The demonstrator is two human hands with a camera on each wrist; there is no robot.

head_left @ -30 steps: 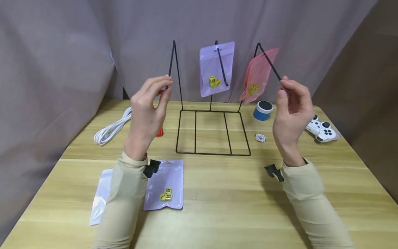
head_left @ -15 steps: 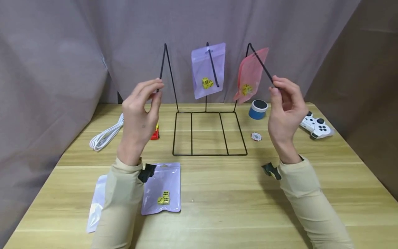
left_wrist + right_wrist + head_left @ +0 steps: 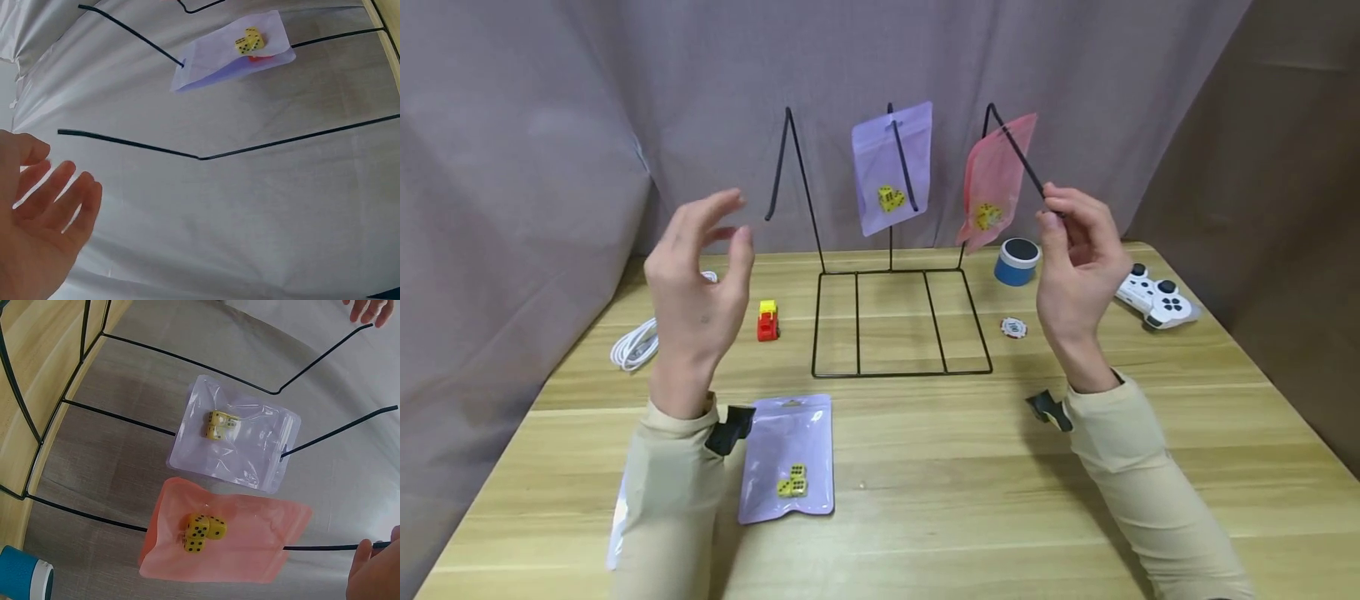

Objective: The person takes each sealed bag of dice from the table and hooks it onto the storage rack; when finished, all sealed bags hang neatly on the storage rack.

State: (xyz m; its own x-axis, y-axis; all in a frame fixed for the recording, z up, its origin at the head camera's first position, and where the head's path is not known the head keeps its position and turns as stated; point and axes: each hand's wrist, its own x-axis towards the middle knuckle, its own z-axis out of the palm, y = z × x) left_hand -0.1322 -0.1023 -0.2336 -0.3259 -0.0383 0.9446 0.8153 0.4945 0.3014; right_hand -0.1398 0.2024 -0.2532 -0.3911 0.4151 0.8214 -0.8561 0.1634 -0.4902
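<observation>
My left hand (image 3: 692,292) hovers left of the black wire display rack (image 3: 902,376), thumb and fingers parted, with a small gap to the tip of the bare left hook (image 3: 778,171). In the left wrist view the same gap shows between its fingers and the hook end. My right hand (image 3: 1081,275) pinches the tip of the right hook, on which a pink pouch (image 3: 250,525) with yellow dice hangs. From the middle hook hangs a purple pouch (image 3: 868,158), dice inside. Another purple pouch (image 3: 775,433) with dice lies flat on the table near my left forearm.
A red and yellow toy car (image 3: 767,321) and a white cable (image 3: 636,344) are left of the rack. On the right are a blue and white speaker (image 3: 1017,265), a poker chip (image 3: 1013,327) and a white game controller (image 3: 1157,300). A pale pouch edge (image 3: 617,529) shows beside my left sleeve.
My left hand has let go of the left hook and moved left and away, uncovering the toy car. My right hand keeps its pinch on the right hook. The view has shifted slightly.
</observation>
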